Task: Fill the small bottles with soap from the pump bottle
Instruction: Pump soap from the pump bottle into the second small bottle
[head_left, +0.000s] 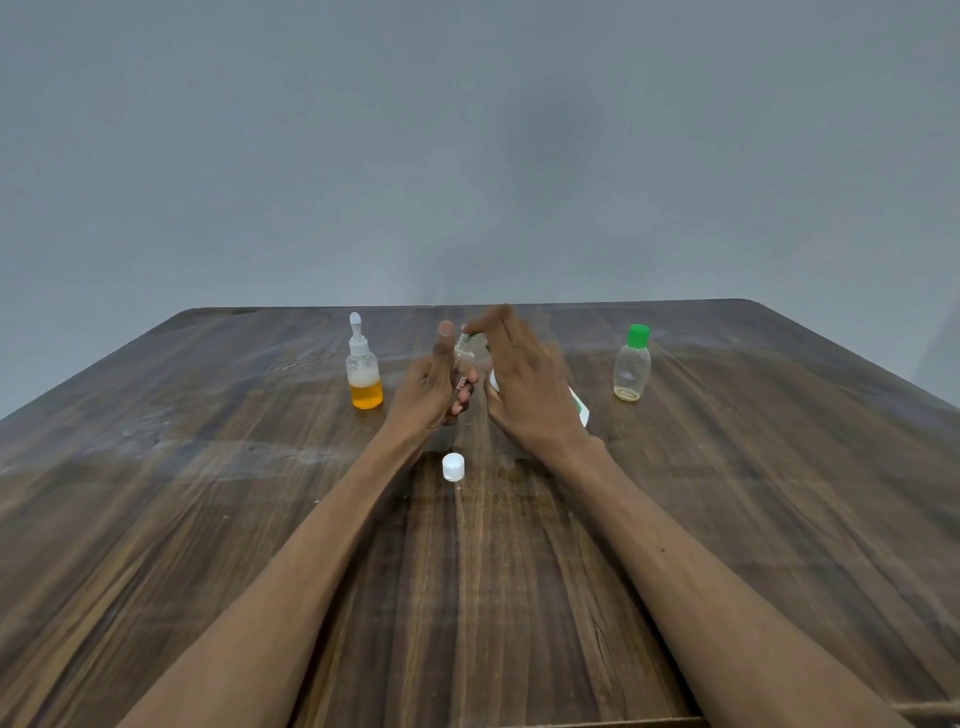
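Left hand (434, 387) wraps a clear small bottle (470, 349) just right of the pump bottle (363, 371) (orange soap low inside); right hand (524, 384) pinches its neck, fingers blurred. White cap (453, 466) nearer, w/ green-capped bottle (632, 364) far right.

Dark wood-grain tabletop (208, 519) with pale smudges, plain grey wall (467, 156) behind, faint shadow on the wall

The pump bottle (363, 370) stands upright toward the table's far left, clear with a white pump and orange soap filling only the bottom part. A small clear bottle (470, 353) sits between the hands, mostly hidden, neck showing up top. A white cap (453, 466) lies loose nearer the camera. Another small bottle (632, 366) with a green cap stands upright off to the right, nearly empty.
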